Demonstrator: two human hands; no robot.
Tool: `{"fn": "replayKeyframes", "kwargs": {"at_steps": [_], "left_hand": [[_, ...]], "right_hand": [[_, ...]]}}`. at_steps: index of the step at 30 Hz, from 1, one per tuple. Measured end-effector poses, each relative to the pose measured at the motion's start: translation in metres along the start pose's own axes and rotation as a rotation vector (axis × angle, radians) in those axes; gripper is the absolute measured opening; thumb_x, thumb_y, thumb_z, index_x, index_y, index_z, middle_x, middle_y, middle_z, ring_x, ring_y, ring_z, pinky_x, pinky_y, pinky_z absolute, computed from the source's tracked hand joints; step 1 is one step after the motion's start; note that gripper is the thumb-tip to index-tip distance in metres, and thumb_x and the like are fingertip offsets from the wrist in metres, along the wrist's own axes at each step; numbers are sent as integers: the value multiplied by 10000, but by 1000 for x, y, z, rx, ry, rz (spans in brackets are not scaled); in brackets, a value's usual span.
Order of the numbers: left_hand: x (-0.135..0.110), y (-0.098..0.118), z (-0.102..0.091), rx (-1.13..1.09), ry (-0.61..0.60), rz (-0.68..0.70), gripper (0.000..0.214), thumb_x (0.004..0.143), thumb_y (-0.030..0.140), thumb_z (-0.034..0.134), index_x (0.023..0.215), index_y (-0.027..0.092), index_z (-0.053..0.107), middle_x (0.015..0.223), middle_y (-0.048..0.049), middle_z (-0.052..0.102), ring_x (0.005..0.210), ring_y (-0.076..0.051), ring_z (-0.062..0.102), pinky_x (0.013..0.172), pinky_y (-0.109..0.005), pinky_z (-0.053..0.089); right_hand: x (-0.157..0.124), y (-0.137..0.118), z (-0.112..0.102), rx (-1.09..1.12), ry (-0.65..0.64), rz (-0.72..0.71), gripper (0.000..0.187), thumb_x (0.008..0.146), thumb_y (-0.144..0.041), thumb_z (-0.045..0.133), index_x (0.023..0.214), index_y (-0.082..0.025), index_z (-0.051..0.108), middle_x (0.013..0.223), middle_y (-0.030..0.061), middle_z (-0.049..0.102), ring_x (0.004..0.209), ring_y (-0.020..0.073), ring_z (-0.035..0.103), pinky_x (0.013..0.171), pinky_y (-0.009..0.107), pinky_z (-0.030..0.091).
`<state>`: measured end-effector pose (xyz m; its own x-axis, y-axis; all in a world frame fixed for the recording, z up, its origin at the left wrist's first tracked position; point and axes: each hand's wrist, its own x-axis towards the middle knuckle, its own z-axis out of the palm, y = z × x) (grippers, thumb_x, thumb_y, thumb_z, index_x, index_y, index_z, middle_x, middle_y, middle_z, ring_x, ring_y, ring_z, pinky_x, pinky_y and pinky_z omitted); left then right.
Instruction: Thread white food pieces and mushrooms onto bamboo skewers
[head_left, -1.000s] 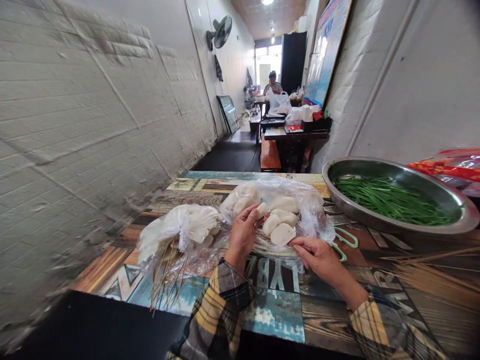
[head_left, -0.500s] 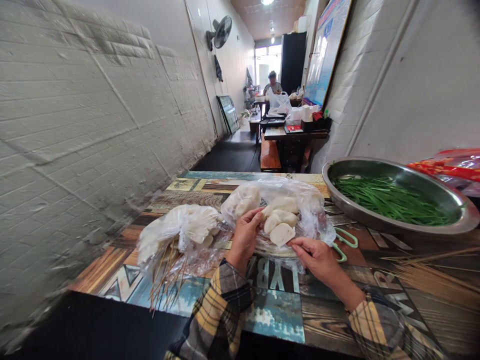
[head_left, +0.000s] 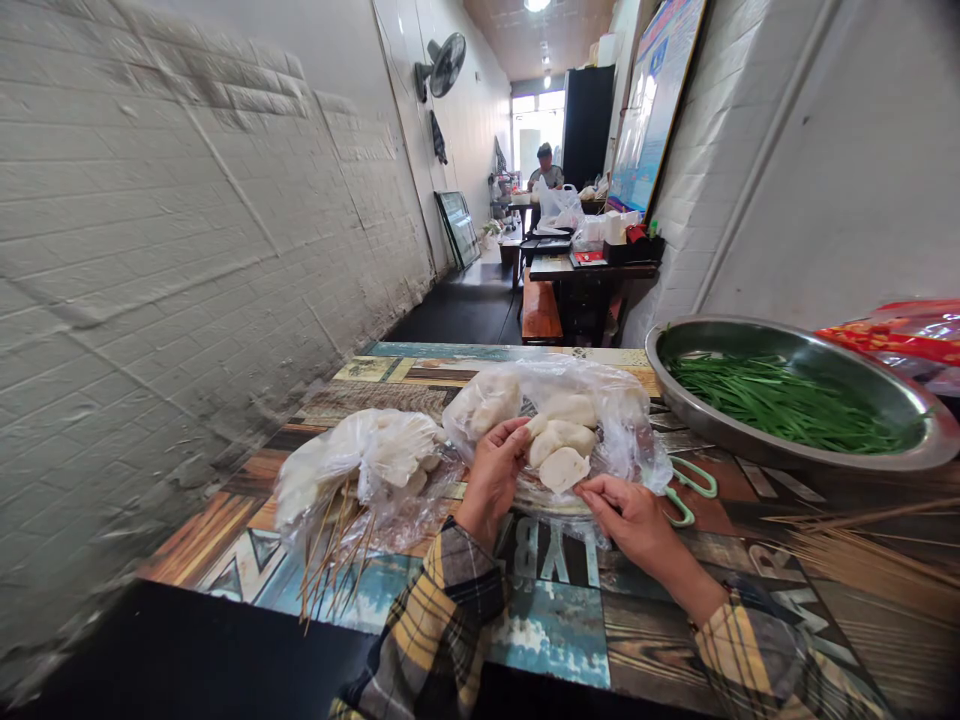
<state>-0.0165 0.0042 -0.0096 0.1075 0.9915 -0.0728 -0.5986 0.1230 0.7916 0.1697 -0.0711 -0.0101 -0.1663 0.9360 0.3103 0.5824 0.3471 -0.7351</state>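
Observation:
A clear plastic bag (head_left: 622, 420) lies open on the patterned table (head_left: 555, 620) with several white dough pieces (head_left: 564, 467) in it. My left hand (head_left: 491, 475) reaches into the bag, fingers curled against one white piece. My right hand (head_left: 630, 510) pinches the bag's near edge just below the pieces. To the left lies a second bag (head_left: 360, 460) holding white pieces threaded on bamboo skewers (head_left: 330, 560).
A steel basin (head_left: 930, 440) of green chives (head_left: 780, 400) stands at the right, green-handled scissors (head_left: 690, 485) beside the bag, loose skewers (head_left: 862, 550) at the right front. A white brick wall runs along the left. Far down the corridor a person sits at tables.
My left hand has shifted slightly right along the white pieces and closed more around one. My right hand has hardly moved.

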Motion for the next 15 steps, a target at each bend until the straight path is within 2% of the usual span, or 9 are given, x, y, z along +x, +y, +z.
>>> {"fn": "replayKeyframes", "kwargs": {"at_steps": [7,15], "left_hand": [[1,-1,-2,24,6,30,366,606,355,852,870,157,694,669,28,625,576,-71,535,567,-198,413],[1,-3,0,65,25,38,393,580,392,865,825,135,696,665,22,607,575,-67,514,559,-196,402]], "right_hand": [[0,2,0,13,-9,32,322,926,-381,463,803,-169,672,495,-28,544,468,135,511,522,249,393],[0,4,0,9,-18,28,306,930,-367,453,797,-172,648,493,-35,534,476,134,501,528,248,375]]}}
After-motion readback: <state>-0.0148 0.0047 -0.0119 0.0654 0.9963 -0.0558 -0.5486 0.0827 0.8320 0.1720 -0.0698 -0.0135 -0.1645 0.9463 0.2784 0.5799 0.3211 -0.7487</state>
